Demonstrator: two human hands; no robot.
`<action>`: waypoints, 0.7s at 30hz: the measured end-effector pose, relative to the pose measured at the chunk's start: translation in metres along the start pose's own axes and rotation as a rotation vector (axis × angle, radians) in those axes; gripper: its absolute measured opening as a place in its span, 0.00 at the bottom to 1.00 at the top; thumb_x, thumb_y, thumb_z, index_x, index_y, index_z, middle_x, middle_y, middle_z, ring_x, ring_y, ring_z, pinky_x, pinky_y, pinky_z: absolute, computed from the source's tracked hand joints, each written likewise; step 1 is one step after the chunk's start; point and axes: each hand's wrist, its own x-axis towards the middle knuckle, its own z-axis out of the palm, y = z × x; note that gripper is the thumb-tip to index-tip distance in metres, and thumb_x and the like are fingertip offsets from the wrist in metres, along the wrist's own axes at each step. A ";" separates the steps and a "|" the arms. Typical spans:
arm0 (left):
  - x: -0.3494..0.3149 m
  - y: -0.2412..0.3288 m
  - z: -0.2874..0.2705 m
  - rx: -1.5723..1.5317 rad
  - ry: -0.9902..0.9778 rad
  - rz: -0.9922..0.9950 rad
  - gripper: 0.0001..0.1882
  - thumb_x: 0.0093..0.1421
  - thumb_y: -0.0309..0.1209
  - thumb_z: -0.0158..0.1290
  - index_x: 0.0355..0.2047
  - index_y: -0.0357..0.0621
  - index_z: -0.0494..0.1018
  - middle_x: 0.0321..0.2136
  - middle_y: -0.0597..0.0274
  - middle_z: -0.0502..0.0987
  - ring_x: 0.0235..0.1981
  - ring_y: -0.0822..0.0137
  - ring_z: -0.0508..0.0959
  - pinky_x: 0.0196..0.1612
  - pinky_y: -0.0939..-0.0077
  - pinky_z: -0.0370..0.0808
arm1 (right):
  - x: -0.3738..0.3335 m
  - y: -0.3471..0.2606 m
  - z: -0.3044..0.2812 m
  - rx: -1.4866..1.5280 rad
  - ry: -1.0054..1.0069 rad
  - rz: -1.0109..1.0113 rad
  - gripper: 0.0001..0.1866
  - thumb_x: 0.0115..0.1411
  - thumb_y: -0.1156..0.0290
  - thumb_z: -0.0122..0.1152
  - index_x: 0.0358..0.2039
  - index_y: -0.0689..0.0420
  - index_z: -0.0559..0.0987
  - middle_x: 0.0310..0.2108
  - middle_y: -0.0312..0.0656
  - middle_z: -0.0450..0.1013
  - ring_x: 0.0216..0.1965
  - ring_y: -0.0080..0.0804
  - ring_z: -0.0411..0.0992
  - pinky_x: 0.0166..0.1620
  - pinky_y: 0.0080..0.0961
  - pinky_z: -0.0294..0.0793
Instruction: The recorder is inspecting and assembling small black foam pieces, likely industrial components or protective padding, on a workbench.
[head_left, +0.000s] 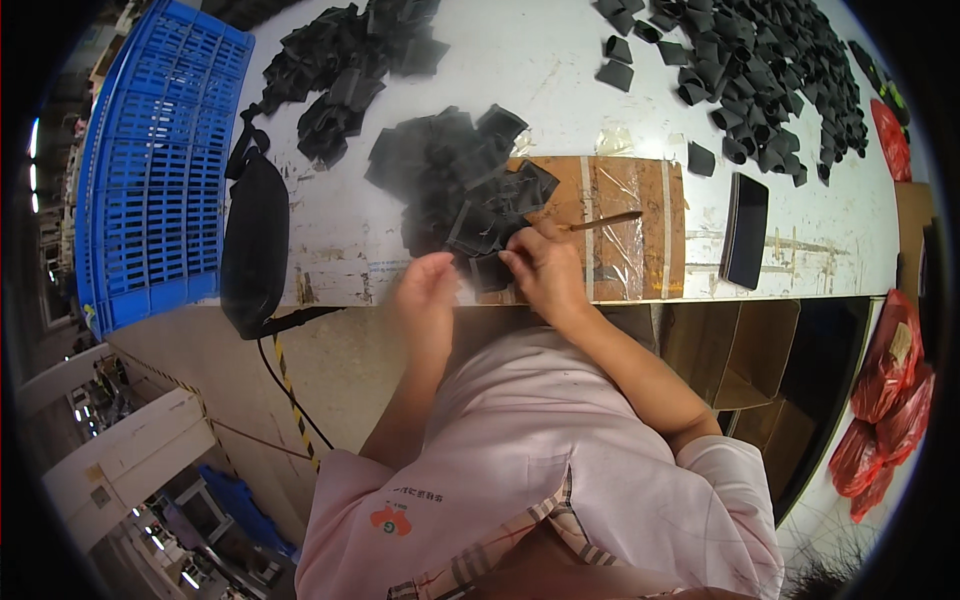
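My right hand (546, 268) is closed at the front of a pile of black fabric pieces (440, 160), its thumb and fingers pinching the edge of one black fabric piece (490, 272). A thin brown pointed tool (608, 220) sticks out to the right from behind that hand; whether the hand holds it or it lies on the cardboard, I cannot tell. Just left of the piece is my left hand (428, 290), smeared by motion, with its fingers near the pile's front edge. Under the right hand lies a taped brown cardboard sheet (660, 240).
A dark phone (745, 230) lies right of the cardboard. Many small black fabric tubes (750, 70) cover the far right, and more black pieces (340, 70) the far left. A black pouch (255, 245) and blue crate (160, 170) stand left. Red bags (885, 380) hang right.
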 end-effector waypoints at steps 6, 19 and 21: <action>-0.001 0.033 -0.002 -0.372 -0.288 -0.357 0.09 0.56 0.25 0.47 0.37 0.34 0.70 0.29 0.60 0.74 0.23 0.73 0.72 0.25 0.84 0.66 | -0.007 -0.005 -0.031 0.597 -0.179 0.282 0.06 0.54 0.79 0.55 0.22 0.61 0.69 0.17 0.34 0.64 0.20 0.17 0.60 0.24 0.16 0.61; 0.002 0.042 0.018 -0.016 -0.395 -0.194 0.04 0.52 0.24 0.54 0.27 0.35 0.73 0.17 0.65 0.73 0.16 0.79 0.71 0.19 0.88 0.64 | -0.003 0.002 -0.033 0.487 -0.109 0.213 0.07 0.53 0.80 0.55 0.22 0.62 0.66 0.16 0.38 0.64 0.18 0.20 0.59 0.22 0.19 0.62; 0.003 0.043 0.020 -0.004 -0.390 -0.197 0.04 0.53 0.24 0.54 0.27 0.35 0.73 0.17 0.65 0.73 0.16 0.78 0.71 0.18 0.88 0.64 | 0.000 -0.001 -0.038 0.390 -0.132 0.204 0.07 0.52 0.78 0.57 0.23 0.62 0.67 0.18 0.41 0.66 0.18 0.28 0.64 0.22 0.24 0.65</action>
